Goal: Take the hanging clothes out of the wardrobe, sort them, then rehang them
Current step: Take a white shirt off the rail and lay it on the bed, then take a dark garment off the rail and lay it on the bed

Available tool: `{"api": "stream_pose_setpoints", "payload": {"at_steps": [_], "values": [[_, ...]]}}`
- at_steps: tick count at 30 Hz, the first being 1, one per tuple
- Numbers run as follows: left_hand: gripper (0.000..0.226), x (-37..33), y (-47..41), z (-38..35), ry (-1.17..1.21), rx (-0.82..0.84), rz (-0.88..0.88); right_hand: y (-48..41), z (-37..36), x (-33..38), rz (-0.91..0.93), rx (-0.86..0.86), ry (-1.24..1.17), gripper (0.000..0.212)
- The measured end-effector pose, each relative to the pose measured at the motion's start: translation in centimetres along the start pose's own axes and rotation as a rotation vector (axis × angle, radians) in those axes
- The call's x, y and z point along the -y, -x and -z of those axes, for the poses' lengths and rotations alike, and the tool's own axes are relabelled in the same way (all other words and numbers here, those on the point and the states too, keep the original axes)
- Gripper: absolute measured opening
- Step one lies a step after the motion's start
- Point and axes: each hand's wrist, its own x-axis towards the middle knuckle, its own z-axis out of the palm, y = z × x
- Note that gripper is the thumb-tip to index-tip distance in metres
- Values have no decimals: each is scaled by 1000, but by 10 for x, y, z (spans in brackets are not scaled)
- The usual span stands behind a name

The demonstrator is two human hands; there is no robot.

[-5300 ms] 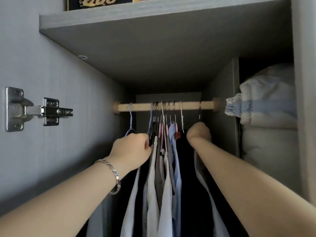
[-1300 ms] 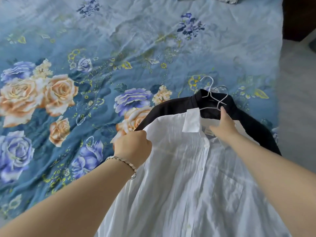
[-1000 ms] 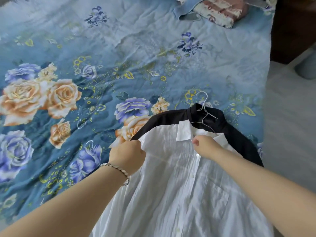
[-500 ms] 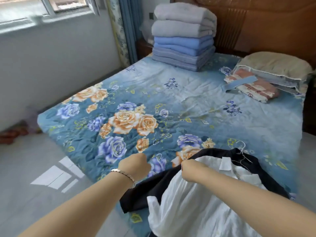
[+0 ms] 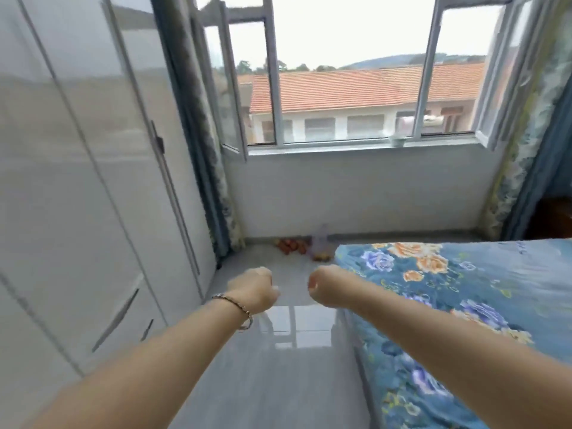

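Observation:
My left hand (image 5: pixel 252 291), with a bracelet at the wrist, is held out over the floor, fingers curled into a fist with nothing in it. My right hand (image 5: pixel 326 284) is level with it and a little to the right, also curled and holding nothing. The white wardrobe (image 5: pixel 93 181) fills the left side, and the doors in view are closed. No clothes or hangers are in view. The frame is blurred by motion.
The bed with the blue flowered cover (image 5: pixel 464 289) runs along the right. Glossy grey floor (image 5: pixel 278 366) lies between bed and wardrobe. An open window (image 5: pixel 346 88) and curtains are ahead, with small orange things (image 5: pixel 291 246) on the floor under it.
The view has swung left from the bed to the wardrobe and window. Both hands have let go of the white shirt, which is now out of view with the black garment.

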Motion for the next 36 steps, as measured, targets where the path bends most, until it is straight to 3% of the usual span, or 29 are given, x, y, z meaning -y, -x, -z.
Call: {"api": "stream_pose_setpoints", "payload": {"at_steps": [7, 15, 22, 27, 36], "values": [[26, 133, 59, 69, 38, -182, 510, -48, 34, 175, 572, 49, 28, 31], [23, 239, 203, 123, -30, -325, 999, -11, 40, 352, 1122, -10, 255, 34], [16, 317, 340, 164, -119, -491, 1270, 45, 33, 502, 1302, 17, 196, 31], [17, 372, 414, 200, -224, -661, 1354, 90, 36, 602, 1377, 44, -31, 28], [20, 466, 499, 271, -369, -745, 1431, 161, 60, 772, 1516, 58, -200, 20]]}}
